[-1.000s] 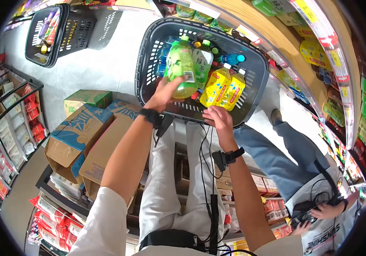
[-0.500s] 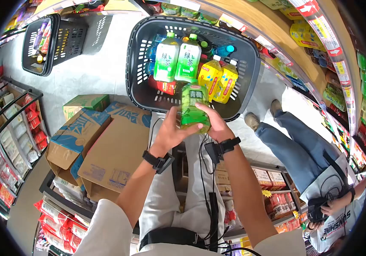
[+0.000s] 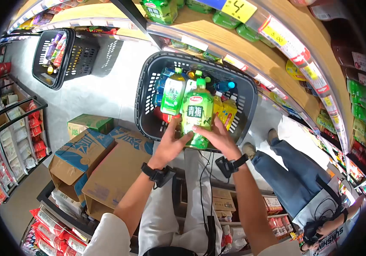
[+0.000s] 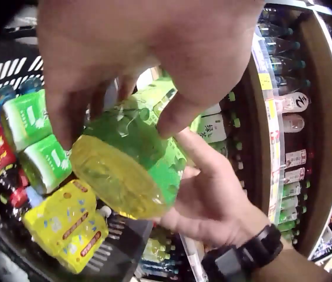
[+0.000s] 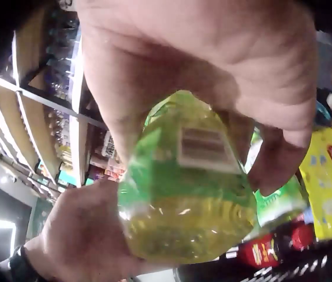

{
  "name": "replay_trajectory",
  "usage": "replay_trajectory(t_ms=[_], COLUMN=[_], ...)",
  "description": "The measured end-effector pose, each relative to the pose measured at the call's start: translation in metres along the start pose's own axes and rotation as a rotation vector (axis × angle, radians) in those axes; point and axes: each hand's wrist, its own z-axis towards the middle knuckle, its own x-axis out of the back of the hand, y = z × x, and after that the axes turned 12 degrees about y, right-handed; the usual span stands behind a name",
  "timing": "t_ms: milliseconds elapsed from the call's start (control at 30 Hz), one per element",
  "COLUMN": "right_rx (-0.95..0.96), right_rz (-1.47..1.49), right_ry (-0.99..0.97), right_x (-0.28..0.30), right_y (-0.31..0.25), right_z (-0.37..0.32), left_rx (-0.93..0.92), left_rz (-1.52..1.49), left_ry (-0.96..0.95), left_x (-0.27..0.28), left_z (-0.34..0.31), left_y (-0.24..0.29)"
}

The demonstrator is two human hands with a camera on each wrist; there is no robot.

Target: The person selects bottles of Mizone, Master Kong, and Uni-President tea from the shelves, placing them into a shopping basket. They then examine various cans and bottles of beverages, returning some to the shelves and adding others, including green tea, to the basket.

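Observation:
A green tea bottle [image 3: 197, 114] with a green label and cap stands upright between both hands, above the near rim of a dark shopping basket [image 3: 145, 91]. My left hand [image 3: 172, 143] grips its lower left side and my right hand [image 3: 217, 134] grips its lower right side. The left wrist view shows the bottle [image 4: 132, 164] from below, with fingers [image 4: 66, 117] curled round it. In the right wrist view the bottle [image 5: 186, 188] fills the frame, held from both sides. Inside the basket lie another green tea bottle [image 3: 172, 94], yellow drink cartons [image 3: 228, 112] and blue-capped bottles [image 3: 223, 85].
Wooden store shelves [image 3: 234, 38] with price tags and drinks run along the top right. A second dark basket [image 3: 63, 53] stands on the floor at the upper left. Cardboard boxes [image 3: 97, 162] sit to the left. Another person's legs [image 3: 285, 166] are at the right.
The bottle has been lifted from waist height up and forward over the basket's near rim, turned label-up and upright, with both hands staying on it. One second ago only my left hand held it in the basket.

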Motion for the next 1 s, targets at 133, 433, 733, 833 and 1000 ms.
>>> replay_trajectory(t_ms=[133,433,733,833,1000], right_rx=[0.561,1.177,0.882,0.855,0.899], right_rz=[-0.17,-0.392,-0.378,-0.389,-0.691], right_ry=[0.008,0.422,0.527,0.495,0.572], right_x=[0.005,-0.013,-0.017,-0.013,-0.002], right_y=[-0.06,-0.173,-0.183,-0.187,-0.202], right_z=[0.04,0.128,0.183,0.196,0.214], left_rx=[-0.377,-0.723,-0.778,-0.721,-0.77], left_rz=[0.047,0.002,0.067,0.113,0.222], left_ry=[0.004,0.081,0.086,0.103,0.157], left_x=[0.0,-0.021,-0.027,-0.029,-0.036], left_z=[0.05,0.163,0.224,0.231,0.239], left_y=[0.035,0.122,0.149,0.158,0.174])
